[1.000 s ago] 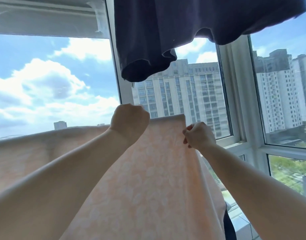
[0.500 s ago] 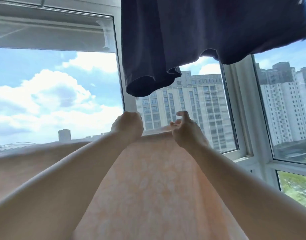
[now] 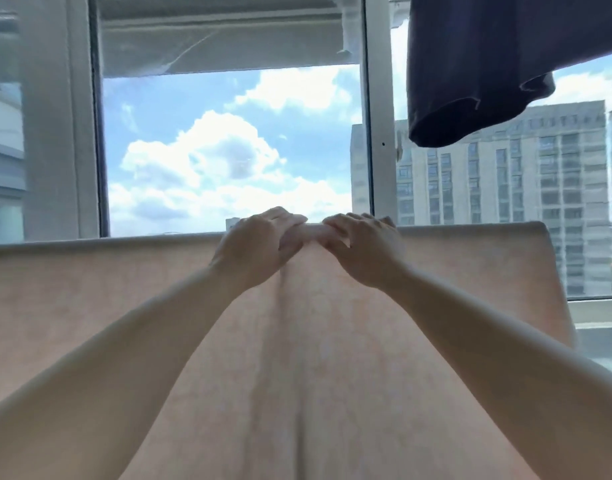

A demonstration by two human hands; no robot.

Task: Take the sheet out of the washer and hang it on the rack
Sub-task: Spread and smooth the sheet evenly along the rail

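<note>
Nearest the camera, two bare forearms reach up over one peach sheet (image 3: 453, 271), which hangs draped over a rail that stays hidden under it. The left hand (image 3: 254, 247) and right hand (image 3: 363, 247) now meet at the middle of the top fold, each grip curled onto a small ridge of cloth. Half a second ago the right hand was loose near the sheet's end, so the hanging looks done and this seems to be smoothing. Beyond hangs one dark garment (image 3: 470, 64), then the window frame (image 3: 377, 133) and tower blocks.
</note>
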